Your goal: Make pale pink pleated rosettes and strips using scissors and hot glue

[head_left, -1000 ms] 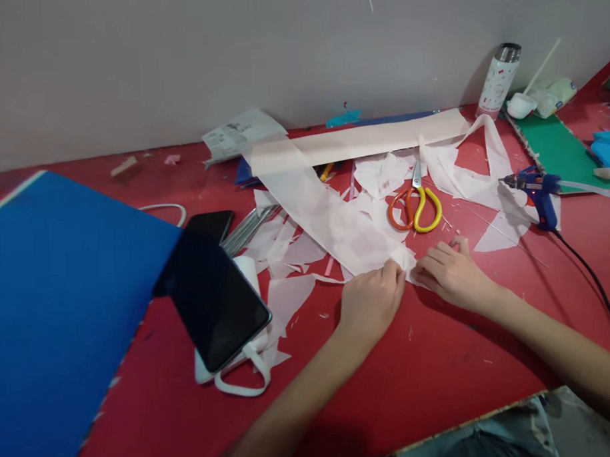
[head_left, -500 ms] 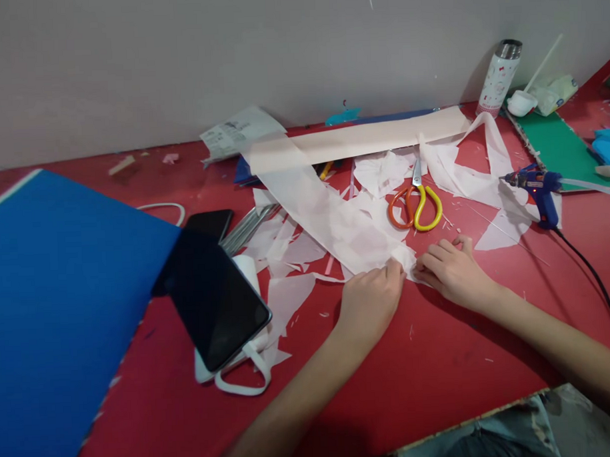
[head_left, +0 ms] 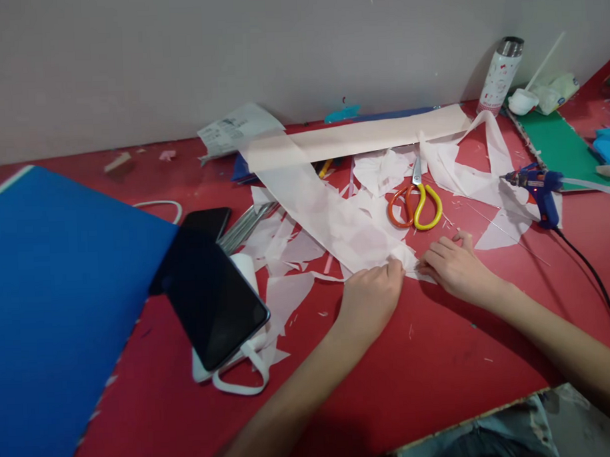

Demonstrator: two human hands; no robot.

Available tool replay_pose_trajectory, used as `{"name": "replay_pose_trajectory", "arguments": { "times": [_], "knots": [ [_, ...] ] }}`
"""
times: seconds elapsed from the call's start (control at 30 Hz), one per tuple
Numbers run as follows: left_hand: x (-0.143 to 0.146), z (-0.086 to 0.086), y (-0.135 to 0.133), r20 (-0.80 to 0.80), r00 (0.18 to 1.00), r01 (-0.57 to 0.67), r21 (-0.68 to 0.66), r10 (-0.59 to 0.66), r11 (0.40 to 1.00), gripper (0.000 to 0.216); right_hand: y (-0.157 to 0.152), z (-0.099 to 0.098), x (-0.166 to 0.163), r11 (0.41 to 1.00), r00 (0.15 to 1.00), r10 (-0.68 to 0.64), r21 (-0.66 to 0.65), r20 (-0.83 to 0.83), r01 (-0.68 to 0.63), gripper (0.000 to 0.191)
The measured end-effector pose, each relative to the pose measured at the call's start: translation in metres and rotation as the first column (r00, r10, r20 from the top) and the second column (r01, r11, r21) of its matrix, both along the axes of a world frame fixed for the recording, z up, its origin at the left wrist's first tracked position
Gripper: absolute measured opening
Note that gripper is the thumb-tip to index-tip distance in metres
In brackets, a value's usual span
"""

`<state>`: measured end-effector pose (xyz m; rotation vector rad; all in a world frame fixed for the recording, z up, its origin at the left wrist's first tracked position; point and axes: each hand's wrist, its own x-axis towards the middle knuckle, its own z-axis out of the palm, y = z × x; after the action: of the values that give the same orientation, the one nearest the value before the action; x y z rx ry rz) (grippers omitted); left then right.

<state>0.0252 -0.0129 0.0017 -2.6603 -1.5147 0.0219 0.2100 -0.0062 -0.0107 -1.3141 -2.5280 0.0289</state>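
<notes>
A long strip of thin, whitish paper [head_left: 317,205] slants from the back of the table down to both hands. My left hand [head_left: 372,293] is closed on its crumpled near end. Just to the right, my right hand [head_left: 451,267] is closed with the fingertips pinching the same paper's edge; the pinch itself is partly hidden. Beyond the hands lie scissors [head_left: 418,204] with one orange and one yellow handle, their blade tips among paper scraps. Another pale strip [head_left: 362,138] stretches across the back of the table.
A blue glue gun [head_left: 541,187] with a black cord rests at the right, near a green board [head_left: 562,146] and a white bottle [head_left: 500,75]. At the left are a phone [head_left: 215,305] on a white power bank and a large blue board [head_left: 72,296].
My right hand has shifted slightly right, away from my left hand, and a bit of paper edge shows between them. My left hand keeps its hold.
</notes>
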Motion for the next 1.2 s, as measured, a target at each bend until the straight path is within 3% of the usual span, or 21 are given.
{"name": "replay_pose_trajectory", "arguments": {
  "times": [0.2,0.5,0.7,0.97,1.2],
  "knots": [
    [-0.001,-0.002,0.001,0.029,1.000,-0.005,-0.024,0.005,1.000,0.025,0.002,0.006,0.009,0.998,0.999,0.044,-0.056,0.032,-0.042,0.026],
    [-0.002,-0.005,-0.001,0.044,0.999,-0.014,0.011,0.013,1.000,0.023,0.007,0.011,0.021,0.997,0.995,-0.004,-0.076,0.101,0.011,0.019],
    [0.000,-0.006,-0.004,0.076,0.996,-0.044,0.063,0.039,0.997,0.026,0.009,0.010,0.019,0.998,0.998,-0.038,-0.040,0.041,0.040,0.018],
    [0.002,-0.006,-0.004,0.056,0.998,-0.043,0.106,0.038,0.993,0.025,-0.003,0.011,0.002,0.993,0.993,0.114,-0.026,-0.011,-0.114,0.021],
    [-0.001,-0.007,-0.006,0.071,0.997,-0.021,0.136,0.012,0.990,0.021,-0.002,0.006,0.001,0.993,0.995,0.101,-0.069,0.007,-0.100,0.017]
  ]
}}
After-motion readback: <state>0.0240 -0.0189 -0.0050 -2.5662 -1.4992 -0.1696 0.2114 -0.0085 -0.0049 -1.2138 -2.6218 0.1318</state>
